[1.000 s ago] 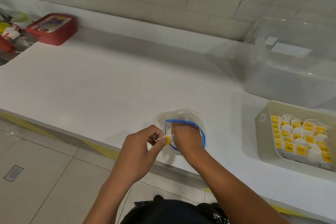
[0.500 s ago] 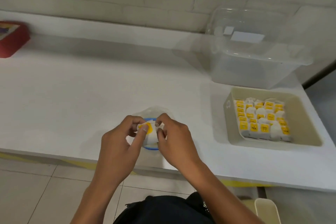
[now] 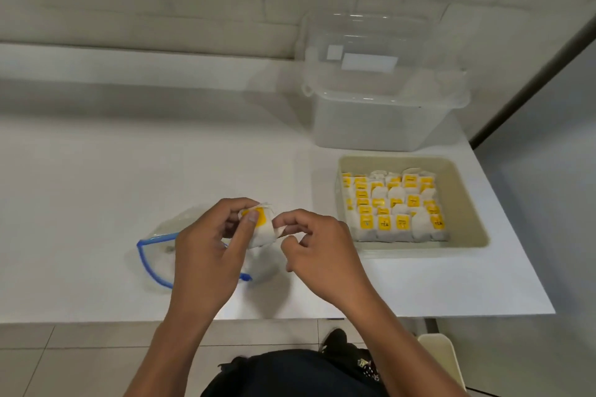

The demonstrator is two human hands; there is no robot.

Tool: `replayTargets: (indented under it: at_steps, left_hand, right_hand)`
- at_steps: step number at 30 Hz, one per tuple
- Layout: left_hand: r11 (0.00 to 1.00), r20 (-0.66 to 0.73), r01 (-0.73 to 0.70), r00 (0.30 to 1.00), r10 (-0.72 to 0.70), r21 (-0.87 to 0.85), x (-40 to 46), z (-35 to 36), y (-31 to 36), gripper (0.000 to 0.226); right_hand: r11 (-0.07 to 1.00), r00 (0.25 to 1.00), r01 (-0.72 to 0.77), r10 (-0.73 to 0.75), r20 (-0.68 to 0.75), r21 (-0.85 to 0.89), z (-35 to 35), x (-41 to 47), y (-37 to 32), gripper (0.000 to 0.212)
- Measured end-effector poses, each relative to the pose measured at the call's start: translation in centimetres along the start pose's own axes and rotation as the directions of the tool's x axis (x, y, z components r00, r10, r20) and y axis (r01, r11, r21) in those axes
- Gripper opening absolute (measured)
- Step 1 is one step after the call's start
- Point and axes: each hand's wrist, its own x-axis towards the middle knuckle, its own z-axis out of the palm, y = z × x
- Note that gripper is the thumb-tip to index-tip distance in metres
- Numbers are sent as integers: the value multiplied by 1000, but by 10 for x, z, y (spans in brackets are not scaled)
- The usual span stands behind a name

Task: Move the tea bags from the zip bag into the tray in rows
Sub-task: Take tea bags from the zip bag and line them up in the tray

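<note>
1. Hands meet above the near edge of the white table: our left hand grips a white paper tea bag with a yellow tag, thumb pressed on the tag.
2. Our right hand pinches the same tea bag's right edge between thumb and forefinger.
3. Under our left hand lies the clear plastic zip bag with a blue seal, mouth open.
4. To the right sits the beige rectangular tray, tea bags in rows filling its left part.
5. Beyond it stands a clear lidded plastic box.
</note>
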Motion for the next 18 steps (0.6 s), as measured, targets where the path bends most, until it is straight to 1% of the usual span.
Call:
replayTargets:
  at_steps: [4, 9, 11, 14, 16, 18]
  left_hand:
    - [999, -19, -14, 1000, 13, -35, 6, 30, 12, 12]
    - [999, -4, -23, 1000, 23, -44, 13, 67, 28, 11]
    - [999, 3, -26, 1000, 26, -47, 17, 82, 33, 10]
    - [998, 16, -39, 999, 40, -48, 20, 105, 40, 8]
    - [998, 21, -44, 999, 45, -41, 21, 121, 47, 8]
    - [999, 17, -28, 999, 29, -35, 21, 136, 53, 6]
  right_hand:
    - [998, 999, 40, -39, -32, 51, -32, 7, 14, 14]
    - [992, 993, 105, -101, -52, 71, -75, 11, 31, 7]
    - [990, 990, 132, -128, -65, 58, -92, 13, 38, 6]
    - [986, 976, 167, -164, -145, 5, -114, 19, 53, 9]
    - [988, 972, 154, -147, -185, 27, -127, 24, 65, 12]
    - [987, 976, 138, -123, -181, 76, -140, 28, 77, 13]
